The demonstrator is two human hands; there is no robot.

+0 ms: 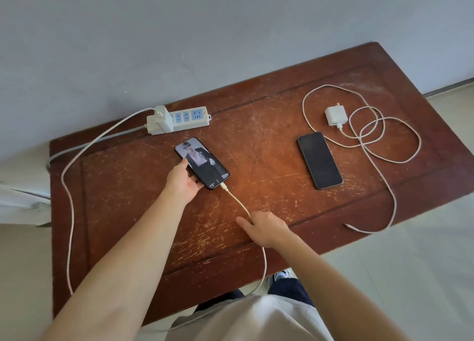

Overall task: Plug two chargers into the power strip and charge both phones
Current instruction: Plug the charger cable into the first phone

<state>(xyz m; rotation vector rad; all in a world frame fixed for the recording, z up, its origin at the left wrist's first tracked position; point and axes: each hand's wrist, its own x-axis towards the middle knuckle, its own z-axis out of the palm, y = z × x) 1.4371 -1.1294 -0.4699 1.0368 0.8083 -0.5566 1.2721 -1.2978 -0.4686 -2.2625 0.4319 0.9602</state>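
Note:
A white power strip [189, 118] lies at the table's far left with one white charger [162, 120] plugged into its left end. That charger's cable [67, 186] loops off the left edge and back to a lit phone [202, 163], where its plug sits in the bottom port. My left hand [184, 180] grips the lit phone's near left side. My right hand [265, 227] rests on the table with its fingers spread over that cable. A second phone [319, 160] with a dark screen lies to the right. Beyond it sits a loose white charger [336, 116], whose coiled cable [389, 145] ends free near the front edge.
The worn brown wooden table [269, 89] stands against a pale wall. The power strip's own grey cord [77, 148] drops off the left side. Pale floor lies to the right, and my white shirt and dark trousers show at the bottom.

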